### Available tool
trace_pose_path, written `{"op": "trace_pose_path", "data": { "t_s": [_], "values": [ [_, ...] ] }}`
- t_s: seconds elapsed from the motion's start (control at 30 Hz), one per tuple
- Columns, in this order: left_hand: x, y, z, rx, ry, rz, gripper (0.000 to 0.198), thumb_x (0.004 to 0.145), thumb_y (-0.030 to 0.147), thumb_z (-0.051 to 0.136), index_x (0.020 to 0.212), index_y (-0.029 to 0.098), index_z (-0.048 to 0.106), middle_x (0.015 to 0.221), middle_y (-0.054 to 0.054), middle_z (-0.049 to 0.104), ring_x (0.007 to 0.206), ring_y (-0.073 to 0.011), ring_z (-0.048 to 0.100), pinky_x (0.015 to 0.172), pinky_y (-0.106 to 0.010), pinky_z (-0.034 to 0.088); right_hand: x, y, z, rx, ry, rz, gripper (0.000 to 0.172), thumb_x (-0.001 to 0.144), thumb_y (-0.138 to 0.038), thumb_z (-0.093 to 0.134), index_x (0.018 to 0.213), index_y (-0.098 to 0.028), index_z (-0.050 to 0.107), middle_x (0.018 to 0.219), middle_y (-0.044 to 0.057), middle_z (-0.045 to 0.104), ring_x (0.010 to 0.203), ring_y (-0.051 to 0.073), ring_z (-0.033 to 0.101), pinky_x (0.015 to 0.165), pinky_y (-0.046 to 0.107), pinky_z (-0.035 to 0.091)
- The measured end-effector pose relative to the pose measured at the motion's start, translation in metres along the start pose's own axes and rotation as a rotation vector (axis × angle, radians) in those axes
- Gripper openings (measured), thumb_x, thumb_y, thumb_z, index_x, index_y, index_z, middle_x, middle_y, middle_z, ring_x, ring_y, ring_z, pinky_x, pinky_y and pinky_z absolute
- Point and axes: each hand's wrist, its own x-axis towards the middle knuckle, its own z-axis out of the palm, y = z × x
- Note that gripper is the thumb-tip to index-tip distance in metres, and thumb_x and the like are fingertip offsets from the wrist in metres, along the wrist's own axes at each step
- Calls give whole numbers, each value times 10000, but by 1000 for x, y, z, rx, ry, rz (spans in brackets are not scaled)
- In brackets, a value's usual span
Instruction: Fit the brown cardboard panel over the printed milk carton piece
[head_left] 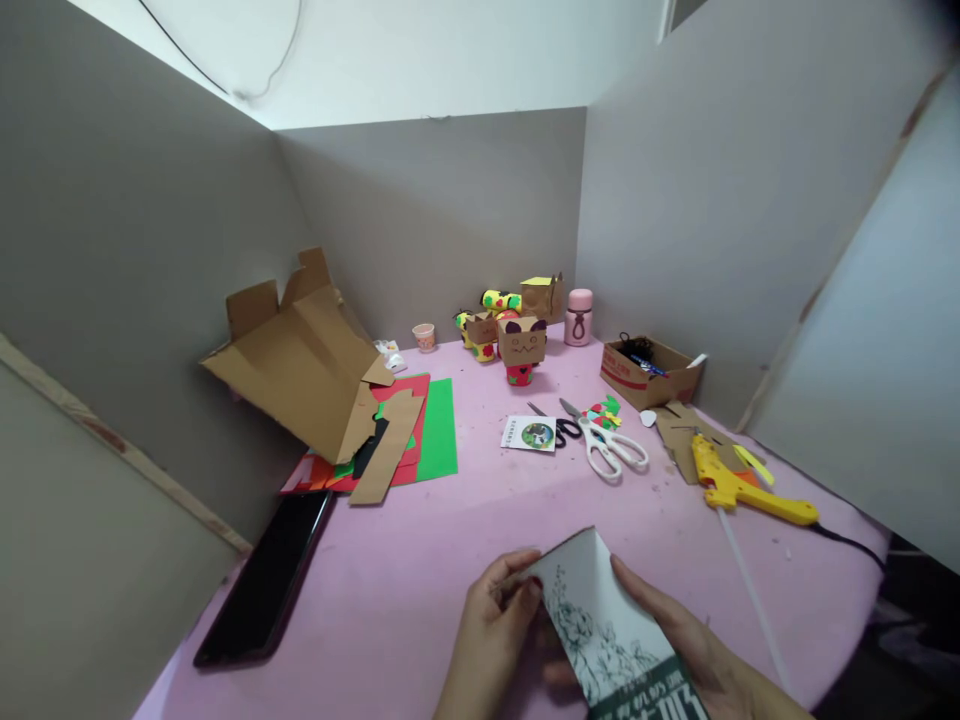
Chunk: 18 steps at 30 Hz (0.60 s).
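A white box with dark green flower drawings and a green printed band is held between my two hands near the front of the table. My left hand pinches the box's far left edge, thumb on top. Along the box's right side lies my right hand, with its thumb on the edge and some fingers reaching underneath. The lower end of the box runs out of the picture. Beyond it lie white-handled scissors, black-handled scissors and a white printed card.
A yellow glue gun with a cord rests at right beside a small cardboard box. Cardboard and coloured sheets are at left, above a dark phone or tablet. Decorated cardboard figures and a pink bottle stand behind.
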Motion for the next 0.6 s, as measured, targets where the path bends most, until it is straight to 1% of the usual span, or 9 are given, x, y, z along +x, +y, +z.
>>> {"op": "trace_pose_path", "data": {
  "t_s": [0.1, 0.17, 0.23, 0.3, 0.33, 0.4, 0.47, 0.53, 0.6],
  "values": [
    [-1, 5, -6, 15, 61, 22, 417, 655, 327, 699, 1017, 164, 570, 952, -110, 656, 859, -228, 605, 730, -318, 440, -5, -11, 3, -55, 132, -92, 487, 831, -495, 482, 926, -66, 692, 815, 111, 735, 798, 196, 674, 829, 303, 455],
    [-2, 8, -11, 78, 119, 44, 413, 640, 254, 669, 1031, 171, 566, 1021, -119, 641, 917, -240, 598, 788, -336, 431, -11, -22, 6, -193, 255, -152, 476, 847, -479, 473, 971, -67, 678, 929, 126, 717, 873, 212, 651, 864, 322, 424],
    [-2, 9, -16, 138, 184, 89, 417, 631, 193, 615, 1044, 167, 564, 1057, -120, 624, 922, -233, 595, 830, -346, 417, -18, -36, 12, -432, 379, -225, 495, 828, -515, 482, 1063, -108, 639, 1078, 130, 666, 954, 251, 612, 840, 367, 424],
    [-1, 9, -20, 158, 228, 138, 419, 640, 172, 568, 1059, 157, 553, 1101, -127, 601, 918, -227, 594, 857, -361, 412, -25, -52, 23, -762, 445, -324, 552, 801, -563, 488, 1194, -181, 555, 1222, 112, 579, 1054, 285, 546, 854, 412, 409],
    [-1, 8, -22, 159, 245, 156, 414, 651, 171, 555, 1065, 152, 547, 1122, -132, 588, 929, -228, 592, 869, -370, 411, -28, -60, 30, -962, 442, -376, 577, 794, -573, 494, 1243, -210, 512, 1267, 98, 542, 1107, 285, 506, 906, 421, 376],
    [-1, 8, -23, 153, 269, 168, 396, 682, 185, 547, 1077, 151, 534, 1155, -138, 567, 970, -239, 583, 891, -388, 410, -31, -74, 43, -1379, 389, -482, 621, 789, -543, 533, 1324, -247, 423, 1347, 75, 459, 1202, 276, 413, 996, 416, 294],
    [-1, 8, -24, 162, 278, 181, 385, 723, 226, 560, 1101, 162, 520, 1195, -139, 543, 1041, -252, 555, 925, -401, 398, -29, -81, 55, -1745, 332, -517, 681, 766, -527, 577, 1355, -245, 385, 1351, 91, 442, 1213, 289, 386, 1015, 430, 268],
    [-2, 7, -25, 187, 251, 228, 408, 766, 300, 570, 1147, 178, 489, 1260, -145, 501, 1123, -262, 509, 963, -411, 376, -23, -82, 63, -1971, 303, -502, 737, 730, -530, 614, 1360, -224, 385, 1306, 124, 469, 1160, 311, 419, 979, 458, 307],
    [-4, 4, -28, 214, 171, 306, 489, 794, 380, 563, 1226, 200, 423, 1347, -148, 425, 1217, -270, 432, 998, -419, 351, -15, -79, 65, -2061, 284, -491, 768, 698, -529, 641, 1353, -208, 401, 1260, 147, 494, 1104, 325, 449, 936, 476, 342]
  ]
}}
